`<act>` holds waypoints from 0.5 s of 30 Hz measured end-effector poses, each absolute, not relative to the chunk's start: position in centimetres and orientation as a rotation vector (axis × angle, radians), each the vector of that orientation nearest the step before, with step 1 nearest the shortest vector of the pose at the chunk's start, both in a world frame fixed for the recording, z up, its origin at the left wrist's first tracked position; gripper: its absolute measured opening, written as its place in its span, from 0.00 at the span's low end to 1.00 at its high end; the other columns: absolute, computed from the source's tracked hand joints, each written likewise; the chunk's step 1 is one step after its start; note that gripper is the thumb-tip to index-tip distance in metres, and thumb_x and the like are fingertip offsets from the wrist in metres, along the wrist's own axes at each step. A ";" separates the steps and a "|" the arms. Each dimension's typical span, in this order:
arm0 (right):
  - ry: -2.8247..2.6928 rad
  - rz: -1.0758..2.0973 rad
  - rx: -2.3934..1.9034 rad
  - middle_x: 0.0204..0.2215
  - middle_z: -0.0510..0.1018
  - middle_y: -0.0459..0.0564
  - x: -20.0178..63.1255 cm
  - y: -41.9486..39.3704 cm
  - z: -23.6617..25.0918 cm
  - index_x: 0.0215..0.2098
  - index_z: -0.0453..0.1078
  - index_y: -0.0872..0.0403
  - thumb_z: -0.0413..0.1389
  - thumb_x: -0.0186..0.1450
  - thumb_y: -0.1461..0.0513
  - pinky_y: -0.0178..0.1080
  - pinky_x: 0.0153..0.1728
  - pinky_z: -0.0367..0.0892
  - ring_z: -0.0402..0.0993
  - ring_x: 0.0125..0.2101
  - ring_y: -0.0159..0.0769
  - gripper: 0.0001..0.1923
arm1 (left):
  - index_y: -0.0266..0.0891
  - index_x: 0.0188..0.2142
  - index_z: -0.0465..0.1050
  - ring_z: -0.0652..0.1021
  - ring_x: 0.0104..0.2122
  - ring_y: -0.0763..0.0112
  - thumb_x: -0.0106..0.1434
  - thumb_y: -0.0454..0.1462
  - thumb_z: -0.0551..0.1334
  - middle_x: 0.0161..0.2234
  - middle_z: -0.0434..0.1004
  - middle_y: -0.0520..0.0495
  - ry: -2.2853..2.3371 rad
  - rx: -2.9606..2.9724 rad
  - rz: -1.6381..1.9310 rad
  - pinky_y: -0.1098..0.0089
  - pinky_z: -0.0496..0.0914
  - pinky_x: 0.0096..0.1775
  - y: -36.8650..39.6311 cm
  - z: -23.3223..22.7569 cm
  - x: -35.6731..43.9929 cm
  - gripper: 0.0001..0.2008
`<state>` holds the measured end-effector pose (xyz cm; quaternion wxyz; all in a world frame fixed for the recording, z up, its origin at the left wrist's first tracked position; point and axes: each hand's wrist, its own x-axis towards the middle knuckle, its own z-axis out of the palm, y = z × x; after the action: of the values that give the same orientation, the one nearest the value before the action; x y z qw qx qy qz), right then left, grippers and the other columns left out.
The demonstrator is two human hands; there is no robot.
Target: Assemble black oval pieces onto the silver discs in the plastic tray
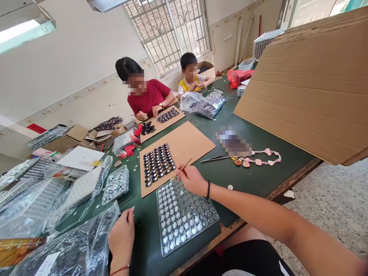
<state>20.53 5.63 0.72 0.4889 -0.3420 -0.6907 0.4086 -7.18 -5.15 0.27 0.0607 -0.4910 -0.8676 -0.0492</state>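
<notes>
My right hand (193, 180) pinches a thin wooden stick (186, 164) above the back edge of a clear plastic tray (198, 205). Round white-topped discs fill the tray's left and front cells; many cells at its back right hold none. Just beyond lies a cardboard sheet (191, 143) bearing rows of small black oval pieces (158, 163) with white centres. My left hand (123, 230) is low at the left, beside a plastic bag of dark pieces (83, 237). Its thumb points up and its other fingers are mostly hidden.
A small tub of discs (116, 184) stands left of the cardboard. To the right lie a phone (234, 142) with a beaded strap (268, 157) and a metal tool (215, 158). A large cardboard panel (310, 84) leans at right. Two people (151, 94) sit across the table.
</notes>
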 end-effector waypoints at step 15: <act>-1.636 0.964 -0.836 0.18 0.68 0.44 20.6 5.9 -0.2 0.28 0.60 0.55 0.44 0.65 0.55 0.32 0.23 0.56 0.62 0.19 0.28 0.13 | 0.33 0.26 0.60 0.60 0.16 0.83 0.61 0.30 0.46 0.21 0.58 0.51 -2.538 -0.586 -3.804 0.84 0.50 0.11 -0.3 3.2 -2.5 0.09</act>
<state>20.55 5.93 -0.19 0.5084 -0.3468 -0.6790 0.4002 -2.50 -0.25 3.22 -0.6701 -0.0943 -0.4086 -0.6124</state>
